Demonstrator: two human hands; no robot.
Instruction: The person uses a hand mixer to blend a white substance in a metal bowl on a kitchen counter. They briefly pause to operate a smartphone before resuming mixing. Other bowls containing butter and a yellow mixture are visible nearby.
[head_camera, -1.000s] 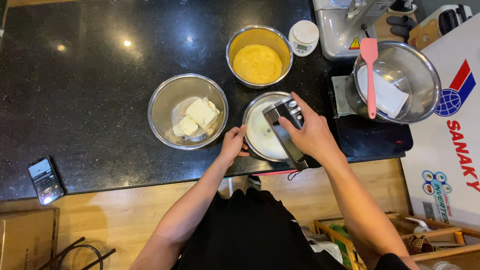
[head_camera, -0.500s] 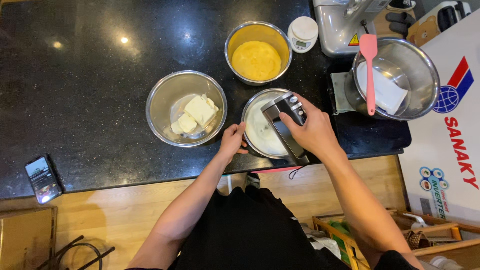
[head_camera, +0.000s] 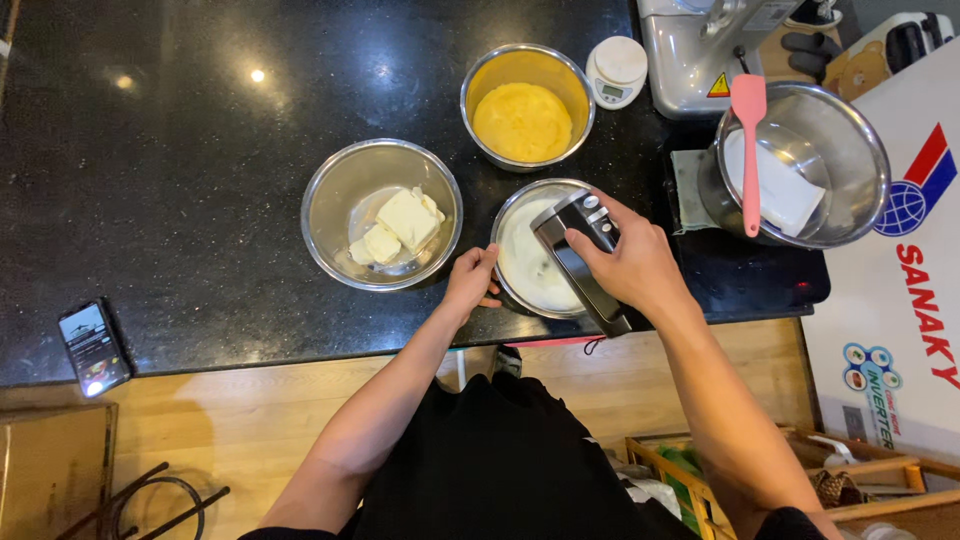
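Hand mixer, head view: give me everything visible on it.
The hand mixer has a black and silver body that looks like plastic, with small round controls on its top end. It lies angled over the small steel bowl of white cream, handle end pointing toward the person. The right hand grips its handle; the left hand holds the bowl's rim. The beaters are hidden beneath the body. A cord seems to hang below the counter's edge.
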